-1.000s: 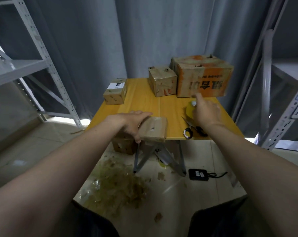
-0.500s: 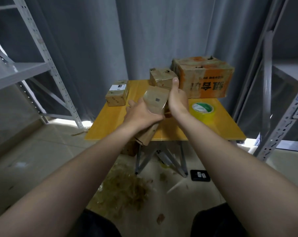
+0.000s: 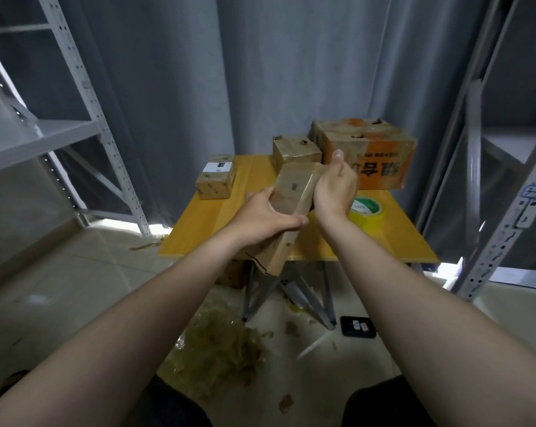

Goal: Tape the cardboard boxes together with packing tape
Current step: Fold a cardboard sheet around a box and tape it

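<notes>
I hold a long brown cardboard box, wrapped in clear tape, tilted in the air above the front of the yellow table. My left hand grips its lower left side, thumb across the front. My right hand grips its upper right edge, thumb pointing up. A roll of yellow packing tape lies flat on the table just right of my right wrist. At the back stand a large orange box, a small brown box and, at left, a small labelled box.
Grey metal shelving stands left and another metal rack stands right of the table, with grey curtains behind. On the floor lie a heap of used tape scraps, a black device and a box under the table.
Both hands lifted the long box from the table's front edge. My right hand left the tape roll and took the box's upper end. The scissors by the roll are hidden now.
</notes>
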`<state>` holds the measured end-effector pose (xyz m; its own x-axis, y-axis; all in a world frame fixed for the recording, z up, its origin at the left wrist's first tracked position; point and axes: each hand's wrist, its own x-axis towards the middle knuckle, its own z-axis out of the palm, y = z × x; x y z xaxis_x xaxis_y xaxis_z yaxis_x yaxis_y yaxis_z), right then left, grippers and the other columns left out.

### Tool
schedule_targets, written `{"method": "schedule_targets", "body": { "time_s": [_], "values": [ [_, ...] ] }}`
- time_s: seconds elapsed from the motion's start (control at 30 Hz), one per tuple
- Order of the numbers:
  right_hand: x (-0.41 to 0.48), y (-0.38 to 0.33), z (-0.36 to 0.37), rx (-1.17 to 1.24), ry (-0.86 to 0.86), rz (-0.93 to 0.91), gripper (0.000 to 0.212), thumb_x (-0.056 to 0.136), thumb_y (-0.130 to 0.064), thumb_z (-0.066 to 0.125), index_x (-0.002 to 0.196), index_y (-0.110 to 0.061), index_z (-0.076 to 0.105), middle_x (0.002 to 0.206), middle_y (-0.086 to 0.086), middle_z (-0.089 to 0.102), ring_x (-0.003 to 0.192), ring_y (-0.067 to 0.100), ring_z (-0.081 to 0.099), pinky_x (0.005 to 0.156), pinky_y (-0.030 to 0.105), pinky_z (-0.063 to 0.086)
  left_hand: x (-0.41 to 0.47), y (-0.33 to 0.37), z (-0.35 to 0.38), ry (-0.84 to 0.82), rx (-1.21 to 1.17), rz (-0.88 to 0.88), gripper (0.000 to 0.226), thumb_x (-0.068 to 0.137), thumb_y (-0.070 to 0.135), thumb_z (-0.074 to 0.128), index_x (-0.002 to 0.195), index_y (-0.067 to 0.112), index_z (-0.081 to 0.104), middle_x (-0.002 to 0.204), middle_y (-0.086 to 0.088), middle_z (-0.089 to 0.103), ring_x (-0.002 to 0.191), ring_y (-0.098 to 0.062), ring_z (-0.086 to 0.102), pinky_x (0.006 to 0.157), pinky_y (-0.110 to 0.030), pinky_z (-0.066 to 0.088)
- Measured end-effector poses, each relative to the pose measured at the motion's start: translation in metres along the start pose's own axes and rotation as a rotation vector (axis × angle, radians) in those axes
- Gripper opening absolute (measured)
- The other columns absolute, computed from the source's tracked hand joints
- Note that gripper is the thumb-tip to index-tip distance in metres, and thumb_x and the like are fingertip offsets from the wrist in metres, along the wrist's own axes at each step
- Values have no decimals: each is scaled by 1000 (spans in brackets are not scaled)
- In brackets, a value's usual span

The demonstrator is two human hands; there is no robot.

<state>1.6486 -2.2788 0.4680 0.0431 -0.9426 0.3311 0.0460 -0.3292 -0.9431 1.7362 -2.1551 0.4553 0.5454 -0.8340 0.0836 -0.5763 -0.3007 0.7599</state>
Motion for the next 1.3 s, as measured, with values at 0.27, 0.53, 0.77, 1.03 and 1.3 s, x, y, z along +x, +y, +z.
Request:
{"method": "schedule_targets", "body": {
  "time_s": [0.27,0.53,0.77,1.03,1.3],
  "values": [
    [4,-9,8,207,-166,284,50,110,-51,32,91,-16,62,84,5,66,75,24,69,63,32,55,9,-7,1,-89,-432,-8,74,89,39,80,150,24,42,92,17,79,85,0,75,68,-18,57],
    [14,-10,25,-24,-488,301,68,102,-70,29,143,-20,51,143,8,55,131,28,53,115,47,38,18,-14,7,18,-367,125,42,89,38,63,129,27,57,99,11,75,91,-5,73,72,-20,57],
    [11,-23,34,-113,-278,280,58,99,-74,32,126,-24,43,143,12,35,136,37,36,111,47,32,13,8,12,104,-234,269,41,78,40,63,117,50,57,97,18,72,86,1,68,73,-22,55],
    [7,-29,22,-209,-148,46,39,104,-64,31,108,-26,42,137,11,42,132,32,38,93,43,28,-1,26,5,25,-345,261,55,83,17,73,126,45,53,96,-2,78,85,-27,77,63,-59,63],
    [19,-16,2,-91,-45,-126,30,107,-51,41,106,-21,37,88,-6,58,75,16,57,56,34,31,-11,31,-15,-33,-369,238,55,90,2,71,128,35,52,100,-4,80,82,-26,79,52,-53,62]
  ]
}}
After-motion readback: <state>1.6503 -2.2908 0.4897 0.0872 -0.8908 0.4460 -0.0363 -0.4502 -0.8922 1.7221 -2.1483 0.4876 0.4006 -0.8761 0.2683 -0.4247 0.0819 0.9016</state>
